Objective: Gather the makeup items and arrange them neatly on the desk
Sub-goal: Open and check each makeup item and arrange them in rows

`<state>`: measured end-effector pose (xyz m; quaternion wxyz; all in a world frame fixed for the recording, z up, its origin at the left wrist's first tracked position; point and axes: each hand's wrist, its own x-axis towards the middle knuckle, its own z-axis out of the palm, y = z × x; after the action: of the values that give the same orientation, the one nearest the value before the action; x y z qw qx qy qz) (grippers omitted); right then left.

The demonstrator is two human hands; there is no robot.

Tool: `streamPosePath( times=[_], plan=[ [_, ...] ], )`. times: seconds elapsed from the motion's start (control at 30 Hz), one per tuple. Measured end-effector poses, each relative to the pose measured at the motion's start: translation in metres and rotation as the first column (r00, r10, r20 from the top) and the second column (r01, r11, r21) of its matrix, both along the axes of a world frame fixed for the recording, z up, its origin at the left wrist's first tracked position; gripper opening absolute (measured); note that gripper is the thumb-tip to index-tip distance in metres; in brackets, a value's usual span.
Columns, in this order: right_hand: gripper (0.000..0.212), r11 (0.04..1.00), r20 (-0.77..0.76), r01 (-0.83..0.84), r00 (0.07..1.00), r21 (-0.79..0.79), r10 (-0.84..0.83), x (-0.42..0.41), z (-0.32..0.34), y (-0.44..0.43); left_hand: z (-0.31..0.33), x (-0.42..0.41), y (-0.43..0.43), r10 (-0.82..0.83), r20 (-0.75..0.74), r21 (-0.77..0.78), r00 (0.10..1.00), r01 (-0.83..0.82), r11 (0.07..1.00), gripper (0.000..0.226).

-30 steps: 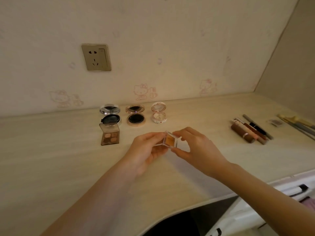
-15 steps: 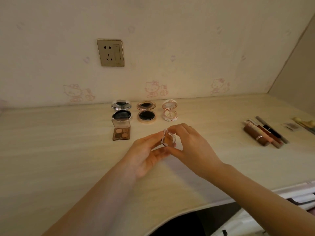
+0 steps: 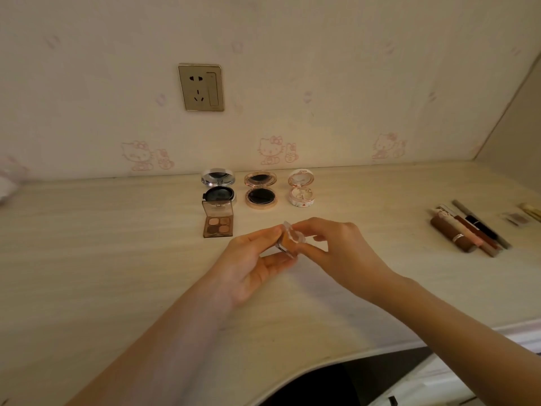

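While your left hand and right hand pinch the small clear compact between fingertips, it sits over the middle of the desk.
Beyond it you see an open eyeshadow palette and three open round compacts in a row; lipsticks and pencils lie well apart to your right. Pale wood-grain surface meets cartoon-cat wallpaper bearing a wall socket. Your fingers cover part of the compact; a yellowish item is cut off at the right edge.

yellow item cut by right edge, blurred white object
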<state>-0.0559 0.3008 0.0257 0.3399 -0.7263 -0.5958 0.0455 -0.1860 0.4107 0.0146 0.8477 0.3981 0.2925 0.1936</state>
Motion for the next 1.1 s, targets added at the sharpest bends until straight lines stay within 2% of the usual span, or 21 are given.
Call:
streamPosePath(
  times=[0.1, 0.27, 0.4, 0.53, 0.67, 0.73, 0.8, 0.87, 1.0, 1.1],
  plan=[
    [0.024, 1.0, -0.036, 0.003, 0.999, 0.003, -0.003, 0.002, 0.004, 0.0, -0.001, -0.003, 0.001, -0.012, 0.004, -0.007, 1.0, 0.012, 1.0, 0.023],
    [0.023, 0.999, 0.043, -0.008, 0.999, 0.042, 0.006, 0.003, 0.008, 0.002, -0.001, -0.007, 0.001, -0.032, 0.03, -0.009, 0.999, 0.033, 0.999, 0.026],
    [0.025, 1.0, 0.069, -0.022, 0.997, 0.011, 0.021, 0.004, 0.008, 0.006, 0.0, -0.009, 0.002, -0.014, -0.003, 0.01, 1.0, 0.014, 1.0, 0.024],
    [0.025, 0.999, 0.063, -0.012, 0.998, -0.044, 0.015, 0.008, 0.009, 0.012, -0.001, -0.01, 0.003, 0.081, -0.152, 0.201, 0.985, -0.049, 0.978, 0.021],
    [0.025, 0.997, 0.067, 0.01, 0.998, -0.078, -0.004, 0.01, 0.009, 0.021, -0.002, -0.014, 0.002, 0.157, -0.205, 0.406, 0.966, -0.062, 0.912, 0.017],
    [0.026, 0.993, 0.074, 0.012, 0.997, -0.116, -0.004, 0.011, 0.007, 0.026, -0.006, -0.015, 0.003, 0.203, -0.247, 0.581, 0.947, -0.023, 0.814, 0.019],
    [0.026, 0.989, 0.08, 0.011, 0.997, -0.147, 0.001, 0.011, 0.004, 0.03, -0.013, -0.016, 0.006, 0.268, -0.283, 0.766, 0.921, 0.049, 0.641, 0.019],
    [0.025, 0.987, 0.082, 0.011, 0.997, -0.158, 0.002, 0.011, 0.001, 0.035, -0.016, -0.019, 0.006, 0.31, -0.31, 0.873, 0.899, 0.14, 0.466, 0.015],
    [0.024, 0.985, 0.075, -0.004, 0.997, -0.17, 0.017, 0.008, -0.001, 0.041, -0.023, -0.021, 0.008, 0.358, -0.3, 0.954, 0.884, 0.271, 0.13, 0.01],
    [0.024, 0.984, 0.092, -0.014, 0.995, -0.177, 0.031, 0.004, -0.002, 0.043, -0.026, -0.022, 0.012, 0.395, -0.316, 0.94, 0.863, 0.34, 0.01, 0.01]
  ],
)
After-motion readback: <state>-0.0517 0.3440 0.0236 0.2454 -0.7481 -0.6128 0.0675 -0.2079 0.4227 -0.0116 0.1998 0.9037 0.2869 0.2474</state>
